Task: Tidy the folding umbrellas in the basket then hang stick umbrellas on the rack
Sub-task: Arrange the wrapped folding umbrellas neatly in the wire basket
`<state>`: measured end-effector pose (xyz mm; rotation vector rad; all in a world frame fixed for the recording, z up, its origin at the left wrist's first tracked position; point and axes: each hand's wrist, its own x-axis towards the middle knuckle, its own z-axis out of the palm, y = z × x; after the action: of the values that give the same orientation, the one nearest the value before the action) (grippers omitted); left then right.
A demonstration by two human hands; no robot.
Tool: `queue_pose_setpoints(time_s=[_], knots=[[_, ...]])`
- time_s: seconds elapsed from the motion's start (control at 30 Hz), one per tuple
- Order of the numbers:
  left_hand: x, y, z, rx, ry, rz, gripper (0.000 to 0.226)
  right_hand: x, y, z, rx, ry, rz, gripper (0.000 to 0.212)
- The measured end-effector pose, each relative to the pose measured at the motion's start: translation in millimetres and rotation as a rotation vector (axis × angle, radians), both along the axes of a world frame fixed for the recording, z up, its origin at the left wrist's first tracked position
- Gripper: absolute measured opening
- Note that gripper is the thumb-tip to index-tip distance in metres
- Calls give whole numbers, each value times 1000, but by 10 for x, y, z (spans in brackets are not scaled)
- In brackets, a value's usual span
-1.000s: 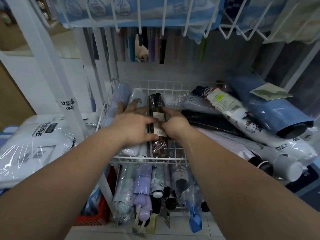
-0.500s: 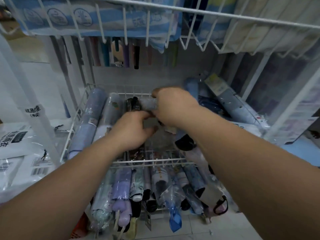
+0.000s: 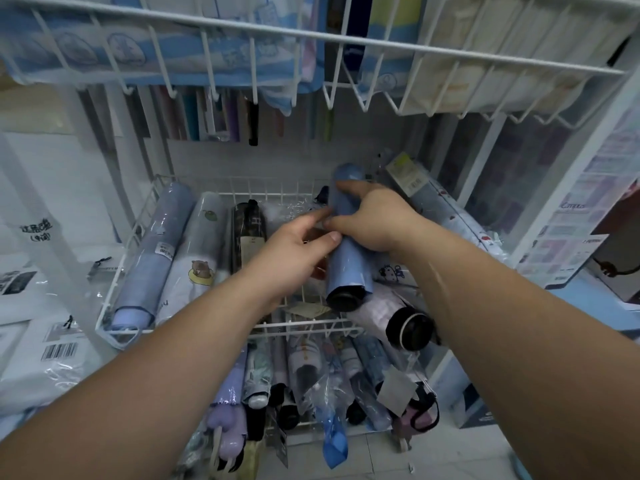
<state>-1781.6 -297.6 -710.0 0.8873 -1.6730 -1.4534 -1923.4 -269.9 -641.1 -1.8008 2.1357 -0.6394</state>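
On the left side of the wire basket (image 3: 122, 308), three folding umbrellas already lie neat and straight, side by side: a pale blue one (image 3: 152, 258), a white one with a little bear on it (image 3: 199, 254), and a dark one (image 3: 247, 233). That part of the job looks done. In the middle, the left hand (image 3: 294, 251) has its fingers curled against a blue umbrella (image 3: 346, 258), with the thumb pressed on its side. The right hand (image 3: 377, 220) is wrapped around the top part of the same umbrella, with one finger pointing along it. The blue umbrella sits a little crooked over the middle of the basket, so I think it is being put into the next spot in the row. On the right, things are a mess: a pale pink umbrella with a black end (image 3: 398, 317) sticks out over the front edge, and a white one with small red shapes (image 3: 446, 209) lies slanted at the back. These still need to be lined up, and the stick umbrellas have not been hung yet. The arms hide much of the basket floor. The long thin things hanging behind the basket (image 3: 221, 116) may be stick umbrellas, but they are too dim to tell.
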Motion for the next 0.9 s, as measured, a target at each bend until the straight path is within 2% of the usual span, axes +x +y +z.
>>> queue_pose_setpoints(time_s=[0.27,0.57,0.63,0.8,0.9], knots=[[188,-22,7,14,81,42,54,163,-93,-4,-49,-204,24,63],[805,-226,40,-63,-38,165,60,806,-390,-109,-23,-400,102,62],[949,-293,13,-142,-161,173,60,935,-438,-183,-27,-434,100,64],[1228,-400,-73,-532,-694,228,54,1148,-494,-485,-10,-489,78,79],[1337,-437,-118,-760,-964,269,34,1164,-464,-649,-40,-600,4,65]])
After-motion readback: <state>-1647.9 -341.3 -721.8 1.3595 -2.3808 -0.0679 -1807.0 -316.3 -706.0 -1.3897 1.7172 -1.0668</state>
